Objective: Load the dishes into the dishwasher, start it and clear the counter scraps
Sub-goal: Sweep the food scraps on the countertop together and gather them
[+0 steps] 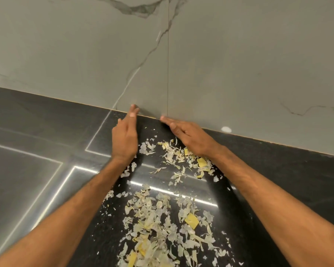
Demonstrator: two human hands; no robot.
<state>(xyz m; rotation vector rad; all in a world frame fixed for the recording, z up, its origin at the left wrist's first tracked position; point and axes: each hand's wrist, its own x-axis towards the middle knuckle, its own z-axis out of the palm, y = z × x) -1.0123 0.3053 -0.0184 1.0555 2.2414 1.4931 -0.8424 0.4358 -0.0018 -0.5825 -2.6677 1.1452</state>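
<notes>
Head view: left hand (124, 137), right hand (189, 137) on counter (27, 170), both grips straight-fingered, empty; two scrap patches (152, 222) between them.

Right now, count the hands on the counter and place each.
2. The left hand stands at the back wall, left of the scraps; the right hand lies beside it, over the scraps' far right edge.

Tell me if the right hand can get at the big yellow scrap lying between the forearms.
Probably yes: the right hand is open at the wall, and the yellow scrap lies uncovered, nearer the body.
</notes>
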